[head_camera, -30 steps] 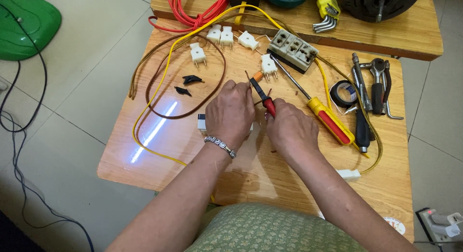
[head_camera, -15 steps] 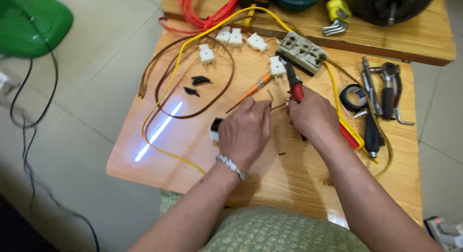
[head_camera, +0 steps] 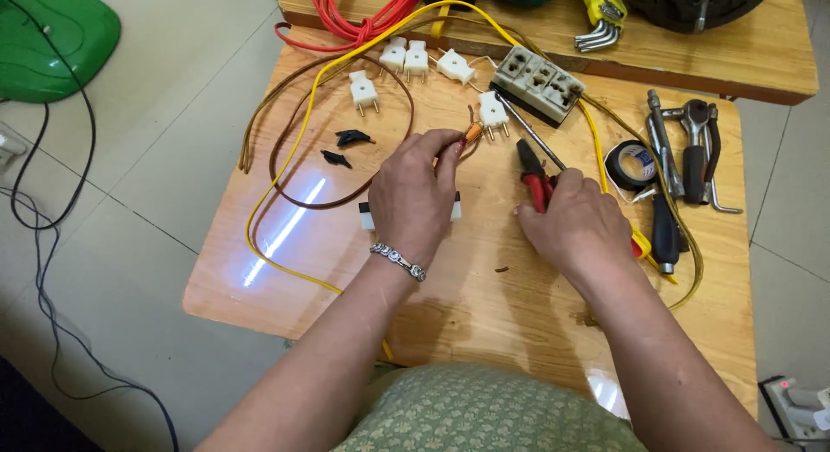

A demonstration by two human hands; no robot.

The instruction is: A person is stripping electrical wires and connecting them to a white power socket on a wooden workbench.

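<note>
The left hand (head_camera: 413,192) has its thumb and forefinger pressed together, pinching the orange end of a thin brown wire (head_camera: 469,134) just beside a small white two-pin plug (head_camera: 494,113). The wire looks light and limp, likely to flop unless held close to its tip, as here.

The right hand (head_camera: 577,225), to the right of that plug, lies curled over the red handles of a pair of pliers (head_camera: 532,165), whose dark nose points up toward the plug. Whether the fingers grip the handles or only rest on them cannot be told. The pliers look stiff and fairly heavy, best taken by the covered handles.

Beyond the plug, toward the far edge of the wooden table (head_camera: 484,322), sits a grey multi-socket block (head_camera: 539,77). Left of the plug lie three more white plugs (head_camera: 415,58) and a yellow cable (head_camera: 285,166). Right of it are a roll of black tape (head_camera: 629,165) and metal wrenches (head_camera: 692,153).
</note>
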